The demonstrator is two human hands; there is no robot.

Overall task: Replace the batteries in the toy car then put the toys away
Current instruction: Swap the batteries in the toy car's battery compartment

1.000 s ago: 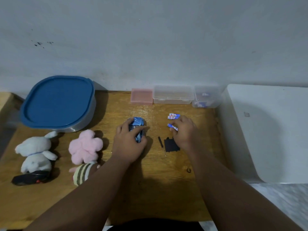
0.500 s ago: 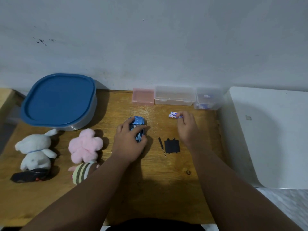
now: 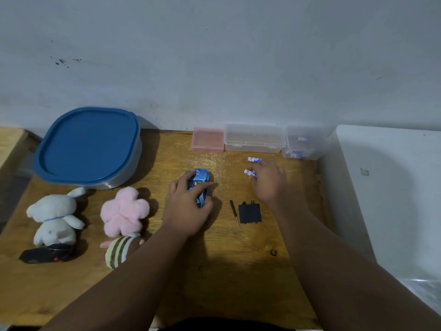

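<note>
My left hand (image 3: 186, 206) grips the blue toy car (image 3: 200, 181) from above on the wooden table (image 3: 238, 271). Right of it, my right hand (image 3: 268, 182) pinches a white-and-blue battery (image 3: 249, 173) at its fingertips, low over the table. A second battery (image 3: 254, 159) lies just beyond it. The black battery cover (image 3: 249, 212) and a small black screwdriver (image 3: 234, 212) lie between my two wrists.
A grey tub with a blue lid (image 3: 88, 146) stands at the back left. A white plush bunny (image 3: 55, 218), pink plush (image 3: 124, 211), striped plush (image 3: 119, 250) and black toy car (image 3: 45, 255) lie left. A pink box (image 3: 207, 139) and two clear boxes (image 3: 254, 137) (image 3: 301, 145) line the wall.
My right hand reached back to the batteries by the clear boxes and has drawn slightly toward me with one battery at its fingertips. My left hand has stayed on the car.
</note>
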